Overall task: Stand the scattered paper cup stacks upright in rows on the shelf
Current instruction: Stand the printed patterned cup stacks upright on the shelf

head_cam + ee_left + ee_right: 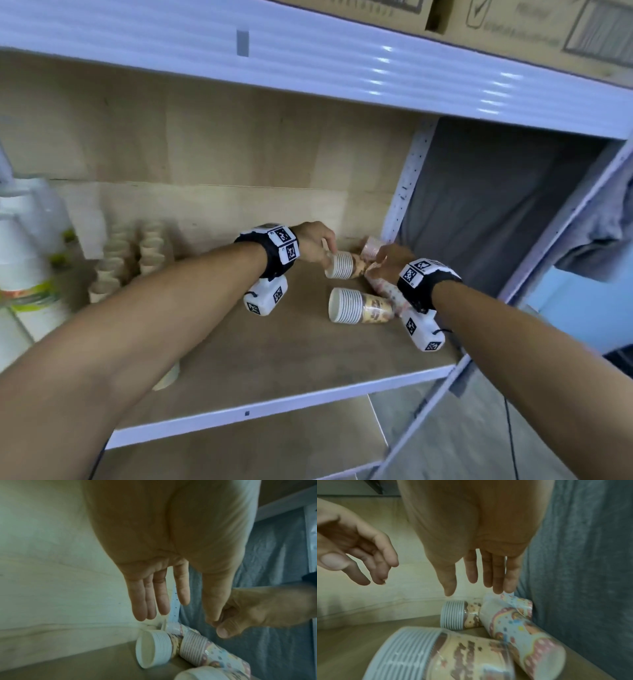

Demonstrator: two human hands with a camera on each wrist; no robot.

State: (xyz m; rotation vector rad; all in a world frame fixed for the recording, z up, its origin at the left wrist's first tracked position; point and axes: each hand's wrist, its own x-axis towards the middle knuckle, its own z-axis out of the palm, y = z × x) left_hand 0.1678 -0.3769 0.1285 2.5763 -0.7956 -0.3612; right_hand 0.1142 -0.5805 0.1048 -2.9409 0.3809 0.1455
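Observation:
Several wrapped paper cup stacks lie on their sides at the right end of the wooden shelf (pixel 267 346). A brown-patterned stack (pixel 359 306) (pixel 447 654) lies nearest the front. Behind it lies a second stack (pixel 339 265) (pixel 154 647) (pixel 458 615), and a pastel-patterned stack (pixel 387 291) (pixel 513 623) lies along the right side. My left hand (pixel 327 251) (pixel 178 616) hovers over the second stack with straight fingers and holds nothing. My right hand (pixel 376 267) (pixel 474 589) hovers over the pastel stack, fingers straight, little finger near its wrapper tip.
Two rows of upright cup stacks (pixel 130 260) stand blurred at the back left. White plastic bottles (pixel 24 260) crowd the far left. A white perforated post (pixel 407 185) and grey cloth (pixel 479 212) close the right side. Another shelf with cardboard boxes (pixel 513 24) hangs overhead.

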